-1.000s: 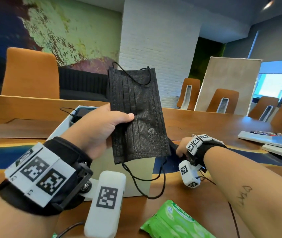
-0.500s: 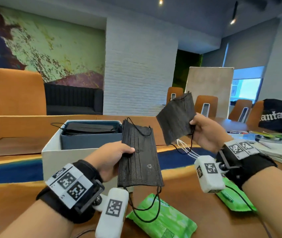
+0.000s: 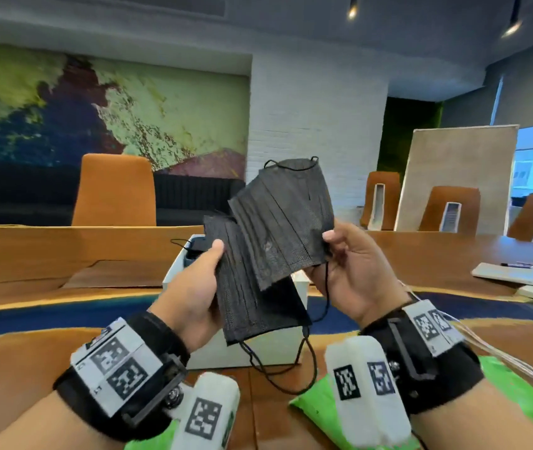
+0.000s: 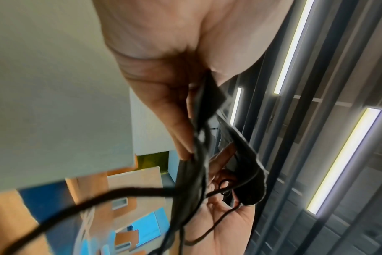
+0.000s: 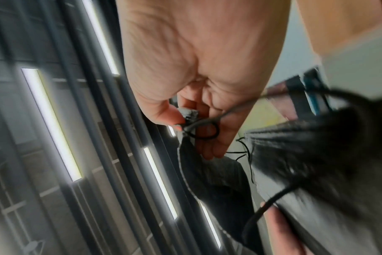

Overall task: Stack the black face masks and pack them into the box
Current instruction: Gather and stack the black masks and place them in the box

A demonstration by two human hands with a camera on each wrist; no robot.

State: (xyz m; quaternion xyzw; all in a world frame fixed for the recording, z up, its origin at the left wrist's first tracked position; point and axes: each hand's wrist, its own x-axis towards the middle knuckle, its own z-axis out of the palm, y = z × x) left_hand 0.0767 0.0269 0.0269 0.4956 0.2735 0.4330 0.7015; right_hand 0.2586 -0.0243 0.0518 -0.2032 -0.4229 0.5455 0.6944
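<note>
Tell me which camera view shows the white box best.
The head view: the white box stands behind both masks, corner and front wall visible. The left wrist view shows only a blurred pale wall; the right wrist view, a pale edge.

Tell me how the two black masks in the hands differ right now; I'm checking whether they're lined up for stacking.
The left hand holds the lower mask nearly upright; the right hand holds the upper mask tilted across it. The upper mask lies in front, covering part of the lower one. Their edges do not line up. Both are black, pleated, with ear loops.
</note>
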